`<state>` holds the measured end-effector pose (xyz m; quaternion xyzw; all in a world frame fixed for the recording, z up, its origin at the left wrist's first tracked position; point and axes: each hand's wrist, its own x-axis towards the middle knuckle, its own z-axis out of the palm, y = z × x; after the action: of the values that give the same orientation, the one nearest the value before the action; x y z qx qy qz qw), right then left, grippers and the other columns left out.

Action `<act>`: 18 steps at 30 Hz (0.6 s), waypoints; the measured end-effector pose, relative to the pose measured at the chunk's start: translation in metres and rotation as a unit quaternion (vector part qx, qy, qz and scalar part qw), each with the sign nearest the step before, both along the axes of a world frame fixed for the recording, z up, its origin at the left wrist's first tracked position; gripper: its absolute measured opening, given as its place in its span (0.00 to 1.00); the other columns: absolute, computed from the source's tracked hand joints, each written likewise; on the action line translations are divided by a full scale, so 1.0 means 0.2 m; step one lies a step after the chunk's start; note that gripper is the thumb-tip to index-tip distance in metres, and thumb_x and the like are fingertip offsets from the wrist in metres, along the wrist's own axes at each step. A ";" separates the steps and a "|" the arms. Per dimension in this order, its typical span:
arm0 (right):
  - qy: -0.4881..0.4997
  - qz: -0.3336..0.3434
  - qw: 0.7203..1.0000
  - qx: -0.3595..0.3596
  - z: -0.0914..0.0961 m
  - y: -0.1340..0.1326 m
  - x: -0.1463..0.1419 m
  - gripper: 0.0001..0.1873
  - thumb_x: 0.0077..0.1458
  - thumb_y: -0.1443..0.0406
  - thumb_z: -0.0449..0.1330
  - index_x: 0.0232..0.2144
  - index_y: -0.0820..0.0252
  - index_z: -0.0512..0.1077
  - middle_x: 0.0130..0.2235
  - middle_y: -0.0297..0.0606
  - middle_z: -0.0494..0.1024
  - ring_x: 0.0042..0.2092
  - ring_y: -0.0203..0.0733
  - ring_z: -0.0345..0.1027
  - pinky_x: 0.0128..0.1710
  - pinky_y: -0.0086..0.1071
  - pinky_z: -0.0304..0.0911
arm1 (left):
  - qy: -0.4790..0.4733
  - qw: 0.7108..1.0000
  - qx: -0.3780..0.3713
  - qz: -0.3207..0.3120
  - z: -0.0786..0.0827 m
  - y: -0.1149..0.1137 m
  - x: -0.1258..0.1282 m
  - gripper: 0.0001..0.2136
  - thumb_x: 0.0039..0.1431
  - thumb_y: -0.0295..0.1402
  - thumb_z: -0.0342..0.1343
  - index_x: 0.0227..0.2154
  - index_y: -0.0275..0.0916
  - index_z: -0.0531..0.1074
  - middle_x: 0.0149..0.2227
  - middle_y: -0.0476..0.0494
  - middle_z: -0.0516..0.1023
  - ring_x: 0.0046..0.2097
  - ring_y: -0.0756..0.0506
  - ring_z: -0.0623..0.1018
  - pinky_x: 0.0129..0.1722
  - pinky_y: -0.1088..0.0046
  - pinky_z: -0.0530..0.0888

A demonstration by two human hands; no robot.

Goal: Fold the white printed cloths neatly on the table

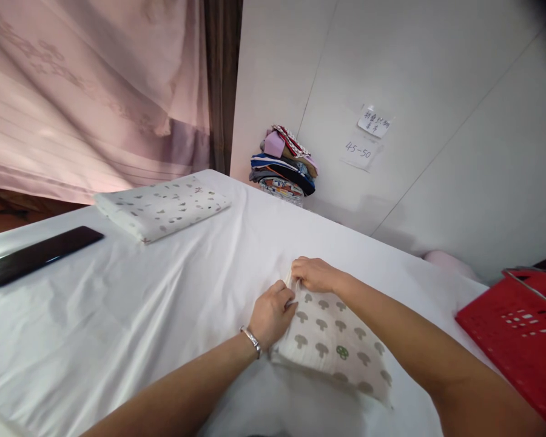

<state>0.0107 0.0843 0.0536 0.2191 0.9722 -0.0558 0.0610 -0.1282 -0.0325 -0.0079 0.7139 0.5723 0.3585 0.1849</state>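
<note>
together at the near middle of a white-covered desk (186, 303), our two hands grip the left side of a pale cloth (323, 334) printed with grey mushrooms and one green one. our left hand (270, 315), a silvery bracelet (251, 342) at its wrist, pinches the left edge with curled fingers and thumb; our right hand (316, 275), just beside it, closes on the far corner, its fingertips partly hidden. the rest of the cloth spreads toward our right, and we cannot tell whether its near edge touches the desk. we judge the fabric light, soft and limp, apt to crease or slump, neither slippery nor fragile; it is best taken by the corners or along the edge, with any layers pinched together so that none slides free. to the left, a folded cloth (164, 209) with a scattered print lies near the desk's far corner, and a dark, glossy slab (40, 258), perhaps a phone, lies nearer the left edge. past the far edge we see a pile of folded clothes (284, 167) against the wall (414, 73), two paper notes (374, 122) above it to the right, and, at our far right, a red basket (528, 346).
</note>
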 end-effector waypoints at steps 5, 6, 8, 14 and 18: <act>-0.024 -0.033 0.999 -0.031 0.05 0.03 0.00 0.09 0.46 0.74 0.51 0.27 0.57 0.68 0.36 0.33 0.72 0.35 0.36 0.63 0.29 0.27 0.50 | -0.064 0.997 -0.030 0.018 0.00 0.00 0.00 0.06 0.50 0.28 0.51 0.21 0.39 0.61 0.28 0.52 0.62 0.27 0.53 0.65 0.27 0.77 0.61; -0.010 -0.038 0.999 -0.035 0.05 0.04 0.00 0.09 0.47 0.74 0.50 0.28 0.57 0.68 0.35 0.33 0.71 0.34 0.36 0.63 0.29 0.27 0.51 | -0.083 0.996 -0.038 0.026 0.00 0.00 0.00 0.07 0.50 0.29 0.51 0.20 0.39 0.60 0.27 0.52 0.62 0.26 0.53 0.64 0.27 0.77 0.61; 0.034 -0.045 0.998 -0.039 0.04 0.06 -0.01 0.10 0.48 0.74 0.49 0.29 0.58 0.68 0.35 0.33 0.70 0.34 0.35 0.62 0.32 0.27 0.52 | -0.117 0.991 -0.052 0.042 0.00 0.01 0.00 0.08 0.49 0.29 0.51 0.19 0.39 0.58 0.26 0.53 0.61 0.26 0.53 0.63 0.27 0.76 0.60; 0.077 -0.027 0.993 -0.085 -0.05 0.08 -0.06 0.11 0.48 0.76 0.50 0.29 0.59 0.69 0.35 0.34 0.70 0.36 0.35 0.62 0.37 0.26 0.54 | -0.163 0.979 -0.107 0.067 0.00 0.01 -0.01 0.10 0.47 0.27 0.50 0.16 0.38 0.56 0.23 0.54 0.61 0.25 0.53 0.63 0.27 0.76 0.59; 0.102 -0.026 0.991 -0.083 -0.08 0.07 -0.07 0.11 0.48 0.76 0.51 0.29 0.59 0.69 0.35 0.34 0.69 0.36 0.35 0.63 0.37 0.27 0.55 | -0.153 0.978 -0.125 0.074 0.00 0.01 -0.02 0.11 0.46 0.26 0.50 0.15 0.38 0.55 0.22 0.54 0.60 0.24 0.54 0.61 0.26 0.76 0.57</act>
<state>-0.0036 0.0988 0.0369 0.2312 0.9594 -0.1598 -0.0224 -0.1328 -0.0310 -0.0077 0.5778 0.6289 0.4012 0.3311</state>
